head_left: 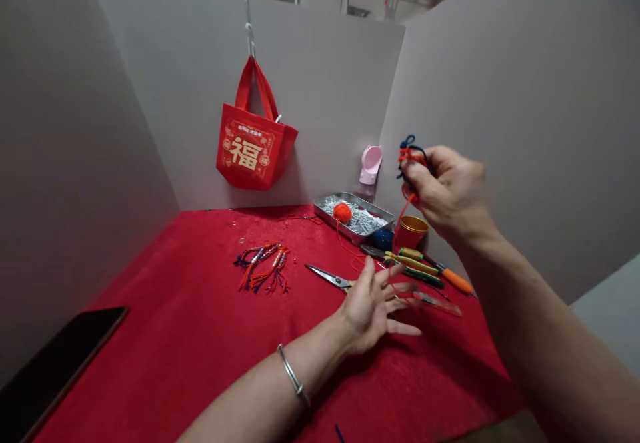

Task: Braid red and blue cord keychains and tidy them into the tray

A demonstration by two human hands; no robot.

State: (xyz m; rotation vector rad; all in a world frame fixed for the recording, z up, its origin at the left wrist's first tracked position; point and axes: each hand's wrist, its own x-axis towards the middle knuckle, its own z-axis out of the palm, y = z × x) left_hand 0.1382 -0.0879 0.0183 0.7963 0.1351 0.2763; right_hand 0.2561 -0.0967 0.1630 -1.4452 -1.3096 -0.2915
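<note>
My right hand point(447, 186) is raised on the right, its thumb and fingers pinched on a bundle of knotted cord point(407, 155) in orange-red and navy, with a navy loop at the top. From it an orange-red strand point(401, 216) runs down towards my left hand point(375, 306). That hand is palm up over the cloth, its fingers spread and slightly blurred, and the strand passes by them. Scissors point(333, 278) lie beside my left hand, their handles partly hidden behind it. Left of them rest several short orange and navy tasselled cords point(263, 266) with silvery sections.
At the back, a metal tray point(385, 217) holds silvery pieces and an orange yarn ball point(343, 213). Pliers point(415, 263), a navy ball point(383, 238) and a red-gold cup point(414, 226) stand close by. A red bag point(255, 143) hangs on the partition; a dark flat device point(60, 369) lies front left.
</note>
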